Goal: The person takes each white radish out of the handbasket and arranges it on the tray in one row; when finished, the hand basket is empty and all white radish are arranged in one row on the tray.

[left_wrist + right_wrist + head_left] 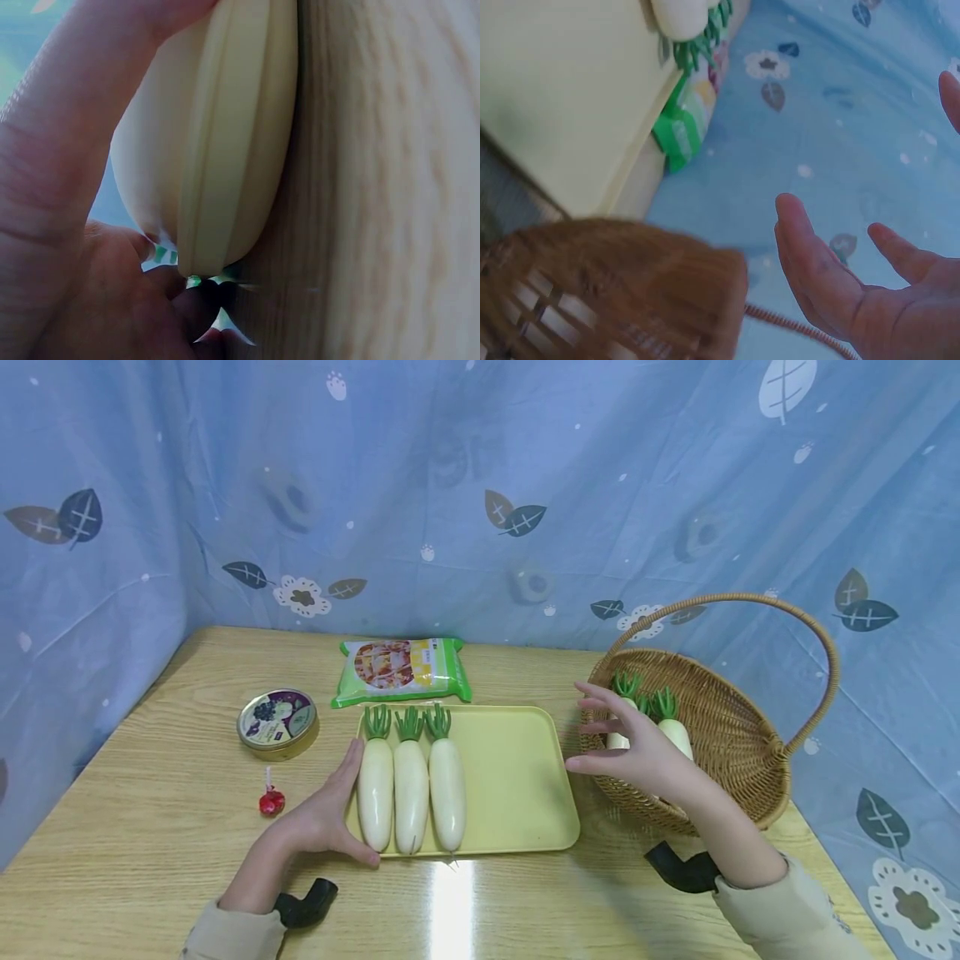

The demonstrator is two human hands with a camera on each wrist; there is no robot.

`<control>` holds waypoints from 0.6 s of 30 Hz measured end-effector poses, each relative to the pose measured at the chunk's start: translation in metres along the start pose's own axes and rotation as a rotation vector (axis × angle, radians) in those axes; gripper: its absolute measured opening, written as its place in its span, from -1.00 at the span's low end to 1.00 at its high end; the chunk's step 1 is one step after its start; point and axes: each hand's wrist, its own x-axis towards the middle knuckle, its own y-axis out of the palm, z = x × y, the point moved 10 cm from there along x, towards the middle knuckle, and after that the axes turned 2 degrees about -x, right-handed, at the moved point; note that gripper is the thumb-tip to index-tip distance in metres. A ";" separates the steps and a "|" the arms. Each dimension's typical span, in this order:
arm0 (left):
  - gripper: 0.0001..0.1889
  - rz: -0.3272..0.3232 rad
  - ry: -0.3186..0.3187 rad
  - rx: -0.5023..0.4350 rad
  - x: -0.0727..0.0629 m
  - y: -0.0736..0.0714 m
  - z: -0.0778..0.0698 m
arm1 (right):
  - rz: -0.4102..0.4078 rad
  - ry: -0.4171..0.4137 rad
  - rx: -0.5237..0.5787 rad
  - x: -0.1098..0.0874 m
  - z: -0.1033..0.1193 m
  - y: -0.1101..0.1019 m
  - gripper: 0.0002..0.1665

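Three white radishes point(410, 797) with green tops lie side by side in the left part of a yellow tray point(517, 781). My left hand point(322, 814) rests at the tray's left front corner, fingers stretched along the left side and thumb at the front edge. In the left wrist view, that hand lies against the tray wall point(229, 142). My right hand point(637, 747) hovers at the left rim of a wicker basket point(738, 752), its fingers and thumb spread with nothing between them. Inside the basket lie more white radishes point(677, 737), partly hidden by this hand.
Behind the tray lies a green-edged food packet point(401, 668). A round tin point(277, 722) stands to the left, with a small red-wrapped lollipop point(272, 802) in front of it. The basket's tall handle point(825, 647) arches over the right side. A blue patterned curtain point(420, 485) hangs behind.
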 end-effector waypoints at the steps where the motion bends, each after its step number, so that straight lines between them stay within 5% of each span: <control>1: 0.60 0.000 0.001 0.001 0.000 0.000 0.000 | -0.006 0.001 -0.004 -0.002 -0.002 -0.003 0.01; 18: 0.59 -0.001 0.004 0.004 0.000 0.001 -0.002 | -0.124 0.070 -0.145 -0.026 -0.042 -0.047 0.01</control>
